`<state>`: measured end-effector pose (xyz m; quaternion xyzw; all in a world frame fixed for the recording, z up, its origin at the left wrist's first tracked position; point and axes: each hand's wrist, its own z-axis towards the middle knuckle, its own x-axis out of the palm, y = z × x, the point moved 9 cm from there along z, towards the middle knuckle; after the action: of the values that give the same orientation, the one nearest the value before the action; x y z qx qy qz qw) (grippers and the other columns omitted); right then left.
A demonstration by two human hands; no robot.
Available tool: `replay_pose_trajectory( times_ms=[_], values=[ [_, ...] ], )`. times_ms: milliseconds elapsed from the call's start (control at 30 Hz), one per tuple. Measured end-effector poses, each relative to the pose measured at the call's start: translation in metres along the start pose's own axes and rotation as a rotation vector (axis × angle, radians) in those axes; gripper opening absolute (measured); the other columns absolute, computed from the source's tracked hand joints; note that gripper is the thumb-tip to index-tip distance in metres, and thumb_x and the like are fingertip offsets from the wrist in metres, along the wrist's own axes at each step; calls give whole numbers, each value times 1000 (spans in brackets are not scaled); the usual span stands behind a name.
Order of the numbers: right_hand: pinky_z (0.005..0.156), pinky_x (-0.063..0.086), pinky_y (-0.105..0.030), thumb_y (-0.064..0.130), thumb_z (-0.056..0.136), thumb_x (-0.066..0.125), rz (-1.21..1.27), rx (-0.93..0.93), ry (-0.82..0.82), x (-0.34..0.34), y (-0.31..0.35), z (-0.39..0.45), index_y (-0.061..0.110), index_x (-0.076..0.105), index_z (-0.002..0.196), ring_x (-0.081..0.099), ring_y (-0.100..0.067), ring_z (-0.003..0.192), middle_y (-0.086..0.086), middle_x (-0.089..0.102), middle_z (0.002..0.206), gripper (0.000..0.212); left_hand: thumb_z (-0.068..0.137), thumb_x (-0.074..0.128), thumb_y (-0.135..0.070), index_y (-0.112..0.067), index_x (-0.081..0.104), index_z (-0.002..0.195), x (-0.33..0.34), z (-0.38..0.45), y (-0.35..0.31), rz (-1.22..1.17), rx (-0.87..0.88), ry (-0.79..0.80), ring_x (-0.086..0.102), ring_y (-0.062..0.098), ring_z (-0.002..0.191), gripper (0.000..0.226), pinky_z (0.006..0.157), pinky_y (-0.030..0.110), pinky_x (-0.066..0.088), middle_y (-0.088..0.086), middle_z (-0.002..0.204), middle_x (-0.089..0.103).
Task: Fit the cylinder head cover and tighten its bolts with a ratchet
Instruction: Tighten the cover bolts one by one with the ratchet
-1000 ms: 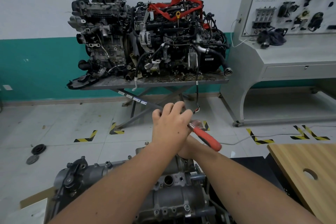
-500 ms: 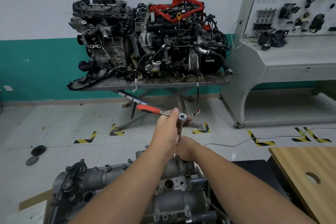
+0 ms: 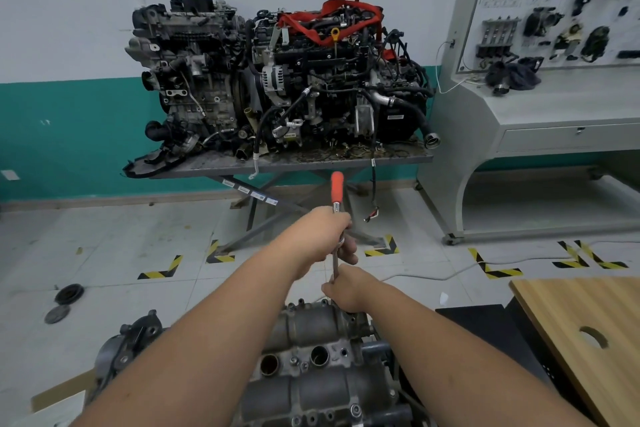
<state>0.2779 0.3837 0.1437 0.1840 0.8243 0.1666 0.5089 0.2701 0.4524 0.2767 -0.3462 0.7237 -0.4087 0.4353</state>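
Nearest, directly below both forearms, lay the cylinder head cover [image 3: 311,388], a grey casting already seated on the engine, its long axis running away from the person toward the far end where the work was going on. Just beyond and above that far end sat the right hand [image 3: 348,291], fingers curled round the lower part of a slim steel extension bar [image 3: 335,265]; the bar's foot and the bolt it presumably sat on were hidden behind this hand, so the seating could not be checked.

Straight above the right hand, and a little farther out, the left hand [image 3: 325,236] was wrapped round the head end of the ratchet [image 3: 337,196], touching the top of the bar. The bar stood close to upright between the two hands. From the left hand the ratchet's red-gripped handle pointed away from the person, roughly in line with the cover's long axis, and the fingers held near the head, not on the red grip.

That was the relation the next stroke depended on, in my judgement: the handle would have to sweep sideways about the upright bar, with the lower hand steadying it over the bolt.

Well beyond the hands, two engines [image 3: 277,80] stood on a metal surface [image 3: 294,160] by the wall.
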Motion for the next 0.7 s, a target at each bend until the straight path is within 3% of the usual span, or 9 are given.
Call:
replay_pose_trajectory(
  times_ms=[133, 233, 367, 433, 533, 633, 700],
  values=[
    [72, 41, -32, 31, 99, 46, -13, 7, -24, 1, 1, 1, 9, 50, 104, 54, -24, 88, -9, 57, 101, 23, 103, 37, -23, -12, 55, 103, -4, 6, -23, 759, 148, -44, 62, 22, 72, 21, 63, 34, 42, 4, 84, 68],
    [80, 47, -36, 28, 100, 43, -29, -32, -40, 1, 4, 1, 5, 55, 115, 57, -26, 96, -14, 62, 113, 31, 106, 38, -34, -23, 47, 103, 10, -4, -34, 1253, 404, -199, 55, 23, 74, 15, 70, 37, 31, -4, 80, 50],
    [91, 45, -39, 15, 102, 35, -118, -85, -36, 1, 13, -4, 3, 56, 129, 54, -33, 117, -17, 56, 132, 36, 94, 53, -49, -21, 57, 73, 21, -35, -41, 1310, 800, -481, 53, 24, 70, 35, 66, 33, 31, -3, 72, 52],
    [99, 44, -40, 11, 103, 35, -210, -167, -52, 0, 24, -11, 6, 55, 134, 51, -31, 123, -14, 54, 138, 37, 87, 48, -54, -20, 59, 64, 16, -47, -41, 1256, 880, -637, 54, 24, 66, 44, 62, 34, 37, -2, 70, 56],
    [105, 42, -40, 15, 102, 44, -329, -221, -111, -7, 29, -12, 9, 55, 136, 50, -30, 129, -12, 55, 139, 36, 84, 47, -59, -20, 60, 69, 15, -47, -38, 1234, 816, -683, 56, 24, 73, 44, 67, 38, 40, -1, 79, 58],
    [96, 46, -41, 9, 102, 41, -395, -319, -116, -7, 37, -21, 6, 53, 134, 53, -31, 119, -15, 57, 131, 34, 78, 58, -62, -23, 61, 73, 16, -44, -37, 1214, 749, -674, 56, 23, 76, 40, 72, 41, 40, -3, 81, 58],
    [94, 47, -43, 8, 102, 40, -407, -369, -136, -10, 42, -29, 6, 50, 136, 52, -32, 118, -16, 55, 132, 35, 79, 51, -64, -24, 60, 73, 18, -43, -35, 1214, 728, -667, 56, 23, 78, 42, 74, 42, 39, -3, 82, 57]
  ],
)
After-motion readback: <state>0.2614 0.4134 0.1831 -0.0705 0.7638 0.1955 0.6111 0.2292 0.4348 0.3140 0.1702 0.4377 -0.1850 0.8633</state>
